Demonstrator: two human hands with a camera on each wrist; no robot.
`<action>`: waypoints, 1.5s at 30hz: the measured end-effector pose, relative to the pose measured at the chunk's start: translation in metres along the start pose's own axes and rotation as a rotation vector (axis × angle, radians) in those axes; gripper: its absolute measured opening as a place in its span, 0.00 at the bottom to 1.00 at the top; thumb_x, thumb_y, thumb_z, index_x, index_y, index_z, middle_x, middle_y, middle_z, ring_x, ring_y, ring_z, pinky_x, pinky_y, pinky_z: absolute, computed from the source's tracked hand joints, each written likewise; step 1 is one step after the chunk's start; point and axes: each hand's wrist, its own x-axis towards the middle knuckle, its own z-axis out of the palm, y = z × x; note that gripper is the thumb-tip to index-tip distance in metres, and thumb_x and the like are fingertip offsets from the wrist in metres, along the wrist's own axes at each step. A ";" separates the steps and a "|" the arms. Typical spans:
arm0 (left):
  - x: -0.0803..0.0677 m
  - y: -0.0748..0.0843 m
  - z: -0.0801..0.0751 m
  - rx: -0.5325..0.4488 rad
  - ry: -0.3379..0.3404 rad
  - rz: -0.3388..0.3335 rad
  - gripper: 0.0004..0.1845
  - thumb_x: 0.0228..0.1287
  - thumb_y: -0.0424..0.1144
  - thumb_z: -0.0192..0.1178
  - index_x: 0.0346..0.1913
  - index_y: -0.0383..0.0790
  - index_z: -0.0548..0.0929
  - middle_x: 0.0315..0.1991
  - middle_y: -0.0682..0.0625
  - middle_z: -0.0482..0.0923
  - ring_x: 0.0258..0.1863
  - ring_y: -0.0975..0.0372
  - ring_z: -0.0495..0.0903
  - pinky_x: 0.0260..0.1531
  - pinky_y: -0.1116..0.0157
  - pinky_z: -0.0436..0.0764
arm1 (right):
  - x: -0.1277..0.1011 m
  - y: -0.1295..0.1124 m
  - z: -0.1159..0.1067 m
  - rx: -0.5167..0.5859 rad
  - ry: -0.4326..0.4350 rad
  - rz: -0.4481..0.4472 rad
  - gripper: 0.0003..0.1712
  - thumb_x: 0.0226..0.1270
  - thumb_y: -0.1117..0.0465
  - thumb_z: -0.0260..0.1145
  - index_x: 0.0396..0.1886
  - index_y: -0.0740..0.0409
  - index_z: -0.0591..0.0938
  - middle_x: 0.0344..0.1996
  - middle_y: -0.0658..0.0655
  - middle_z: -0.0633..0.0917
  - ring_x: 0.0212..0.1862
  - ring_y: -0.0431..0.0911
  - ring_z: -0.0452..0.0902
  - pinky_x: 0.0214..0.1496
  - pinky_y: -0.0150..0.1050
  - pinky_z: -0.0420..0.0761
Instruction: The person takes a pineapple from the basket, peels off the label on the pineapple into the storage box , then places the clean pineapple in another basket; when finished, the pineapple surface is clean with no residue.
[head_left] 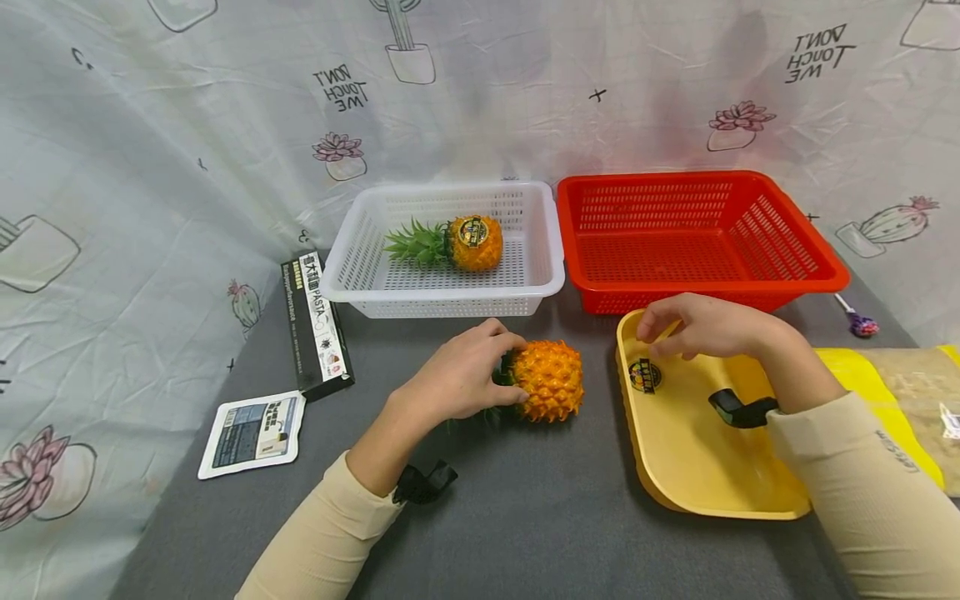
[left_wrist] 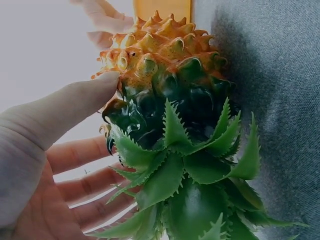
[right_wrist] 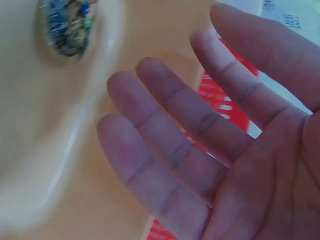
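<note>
An orange pineapple (head_left: 551,379) (left_wrist: 165,65) with green leaves lies on its side on the grey table top. My left hand (head_left: 468,375) (left_wrist: 60,150) holds it at the leafy end: the thumb presses the fruit's body and the fingers reach round the far side of the crown. To the right, my right hand (head_left: 697,325) (right_wrist: 200,150) hovers over the far end of a yellow tray (head_left: 697,450) (right_wrist: 50,125) with its fingers loosely spread, holding nothing. In the tray, just beside those fingers, lies a round sticker (head_left: 644,375) (right_wrist: 67,25).
At the back stand a white basket (head_left: 352,250) holding a second pineapple (head_left: 472,243) and a red basket (head_left: 817,250) (right_wrist: 220,95). A black pasta box (head_left: 315,325) and a white packet (head_left: 253,432) lie left. A purple lollipop (head_left: 862,323) and a yellow bag (head_left: 870,383) lie right.
</note>
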 end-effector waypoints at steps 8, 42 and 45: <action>0.001 0.000 0.000 -0.006 0.005 0.002 0.34 0.62 0.52 0.74 0.69 0.46 0.78 0.59 0.50 0.76 0.53 0.57 0.79 0.54 0.56 0.80 | -0.003 -0.018 -0.002 -0.006 0.041 -0.015 0.18 0.72 0.52 0.69 0.55 0.56 0.83 0.51 0.55 0.86 0.51 0.51 0.81 0.47 0.46 0.86; -0.001 -0.003 0.001 -0.050 0.000 -0.016 0.34 0.62 0.52 0.74 0.69 0.47 0.78 0.57 0.51 0.76 0.48 0.59 0.79 0.51 0.57 0.80 | 0.013 -0.090 0.038 0.092 0.072 -0.188 0.30 0.71 0.53 0.70 0.68 0.58 0.76 0.62 0.64 0.81 0.53 0.55 0.84 0.48 0.45 0.87; -0.002 -0.003 0.000 -0.055 0.001 -0.017 0.33 0.62 0.52 0.74 0.69 0.47 0.79 0.57 0.51 0.76 0.48 0.58 0.79 0.51 0.57 0.80 | 0.015 -0.090 0.043 0.044 0.028 -0.189 0.35 0.69 0.48 0.71 0.70 0.56 0.74 0.66 0.63 0.79 0.63 0.59 0.79 0.55 0.50 0.86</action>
